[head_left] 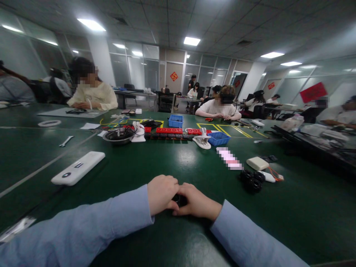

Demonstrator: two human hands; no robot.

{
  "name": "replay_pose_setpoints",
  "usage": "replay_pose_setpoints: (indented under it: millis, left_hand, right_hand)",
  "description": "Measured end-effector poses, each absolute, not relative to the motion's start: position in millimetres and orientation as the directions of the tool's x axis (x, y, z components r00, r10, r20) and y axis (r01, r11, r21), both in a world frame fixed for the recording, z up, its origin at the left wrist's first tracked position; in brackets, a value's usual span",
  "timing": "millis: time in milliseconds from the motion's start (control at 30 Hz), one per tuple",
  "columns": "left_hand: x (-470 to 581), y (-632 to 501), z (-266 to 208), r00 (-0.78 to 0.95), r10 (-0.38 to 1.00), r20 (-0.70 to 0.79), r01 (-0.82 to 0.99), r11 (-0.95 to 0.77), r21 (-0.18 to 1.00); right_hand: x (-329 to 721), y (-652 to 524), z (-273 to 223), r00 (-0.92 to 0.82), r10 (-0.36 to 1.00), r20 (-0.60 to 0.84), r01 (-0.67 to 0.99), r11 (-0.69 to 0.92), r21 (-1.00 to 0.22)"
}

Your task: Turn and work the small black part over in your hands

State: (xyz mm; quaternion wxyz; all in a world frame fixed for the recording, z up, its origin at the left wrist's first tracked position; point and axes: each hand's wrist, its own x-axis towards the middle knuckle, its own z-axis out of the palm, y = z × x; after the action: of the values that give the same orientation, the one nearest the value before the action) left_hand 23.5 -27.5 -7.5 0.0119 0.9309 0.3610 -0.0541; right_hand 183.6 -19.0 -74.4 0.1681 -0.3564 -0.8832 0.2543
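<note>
A small black object (182,200), mostly hidden so that its exact form cannot be made out, sits low over the near middle of the green table (155,159), with the person's left hand (163,194) closed on it from one side and the right hand (197,201) curled around it from the other, fingertips meeting. To the right lie a cluster of black round parts (255,184) and a cream block (257,163); a long white device (79,168) rests to the left. Farther out, beyond the hands, a blue bin (218,138) stands beside a white clip (202,141).
</note>
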Motion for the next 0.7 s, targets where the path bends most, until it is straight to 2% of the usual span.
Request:
replay_pose_setpoints:
  millis: [367,700]
  left_hand:
    - [30,-37,-6,0.641,0.757,-0.125,0.757,-0.651,-0.06]
    - [31,-35,-21,0.626,0.779,-0.036,0.776,-0.627,-0.068]
  right_hand:
    - [184,-17,-78,-0.694,0.71,0.121,0.554,0.633,-0.542]
    - [182,-18,-76,-0.69,0.718,0.088,0.578,0.62,-0.53]
